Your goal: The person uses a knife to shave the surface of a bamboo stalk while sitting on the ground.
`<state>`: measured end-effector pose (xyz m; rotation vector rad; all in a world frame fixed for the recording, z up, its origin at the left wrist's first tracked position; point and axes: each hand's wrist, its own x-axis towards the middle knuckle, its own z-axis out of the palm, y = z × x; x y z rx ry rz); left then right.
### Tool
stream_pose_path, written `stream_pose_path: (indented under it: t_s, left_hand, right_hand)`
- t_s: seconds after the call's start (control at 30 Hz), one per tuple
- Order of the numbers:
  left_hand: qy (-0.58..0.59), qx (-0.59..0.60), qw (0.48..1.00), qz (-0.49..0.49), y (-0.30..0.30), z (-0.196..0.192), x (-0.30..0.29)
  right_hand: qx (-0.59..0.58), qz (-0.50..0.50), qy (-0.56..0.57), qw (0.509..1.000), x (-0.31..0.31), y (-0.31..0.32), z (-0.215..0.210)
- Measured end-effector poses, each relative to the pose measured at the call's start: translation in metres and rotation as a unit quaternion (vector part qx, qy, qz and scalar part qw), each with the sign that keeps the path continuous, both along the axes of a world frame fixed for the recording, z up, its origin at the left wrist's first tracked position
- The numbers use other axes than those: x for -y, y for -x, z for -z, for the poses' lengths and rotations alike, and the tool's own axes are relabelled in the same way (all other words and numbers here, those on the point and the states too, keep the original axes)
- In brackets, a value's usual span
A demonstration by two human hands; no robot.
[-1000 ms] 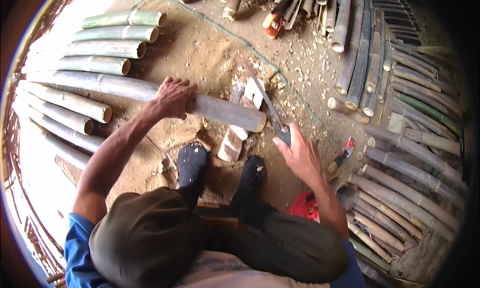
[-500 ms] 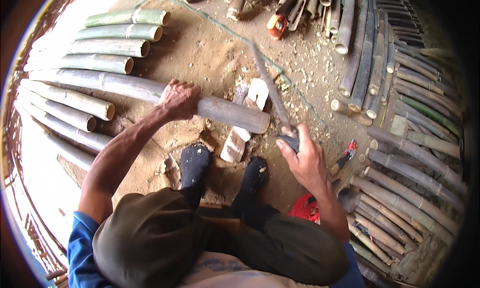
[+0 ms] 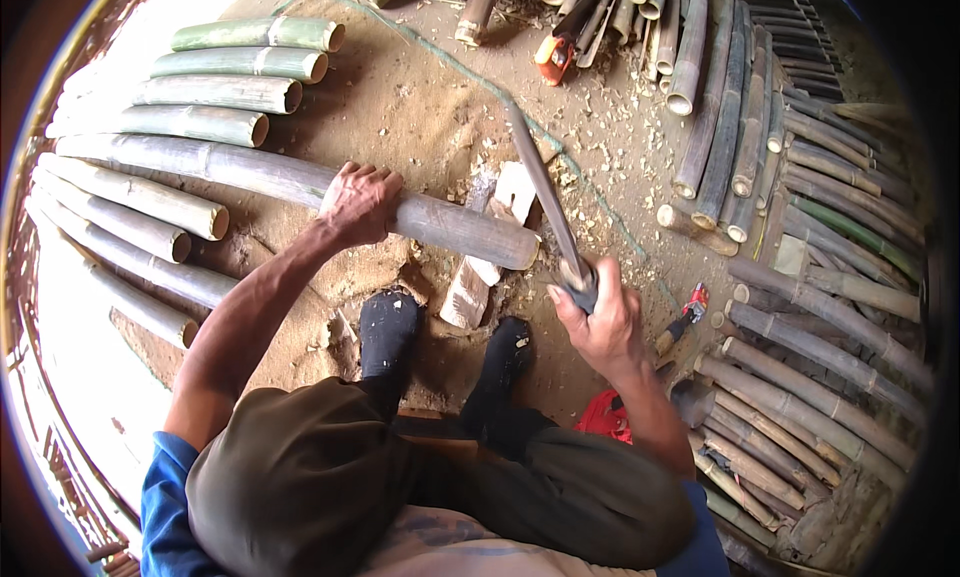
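Left hand's (image 3: pixel 360 205) fingers wrap the pole (image 3: pixel 465 229), which lies over the block (image 3: pixel 468 292), while right hand's (image 3: pixel 605 327) fingers clench the handle (image 3: pixel 582 295) of the blade (image 3: pixel 541 182) beside the pole's flat-cut end, work seemingly unfinished, amount left unclear.

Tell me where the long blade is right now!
In the head view, the long blade is just right of centre, held in the right hand, beside the near end of the bamboo pole under the left hand.
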<state>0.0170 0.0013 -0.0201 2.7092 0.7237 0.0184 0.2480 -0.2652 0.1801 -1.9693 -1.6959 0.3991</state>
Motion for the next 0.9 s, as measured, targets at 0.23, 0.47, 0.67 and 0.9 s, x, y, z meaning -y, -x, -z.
stream_pose_path:
  t_s: [0.23,0.47,0.67,0.9]
  left_hand:
    - [-0.015,0.04,0.999,0.021,-0.01,0.002,0.009]
    - [-0.117,0.134,0.984,-0.01,0.004,0.006,0.017]
    - [-0.12,0.061,0.991,0.021,-0.001,0.003,0.012]
    - [0.177,-0.249,0.951,0.051,-0.013,-0.019,-0.046]
  right_hand:
    - [0.083,0.06,0.307,0.946,0.05,-0.052,0.068]
    - [0.045,0.007,-0.012,0.999,0.011,-0.02,0.025]
    - [0.116,0.046,0.292,0.948,0.009,-0.031,0.044]
    - [0.076,-0.025,-0.003,0.997,-0.005,-0.007,0.009]
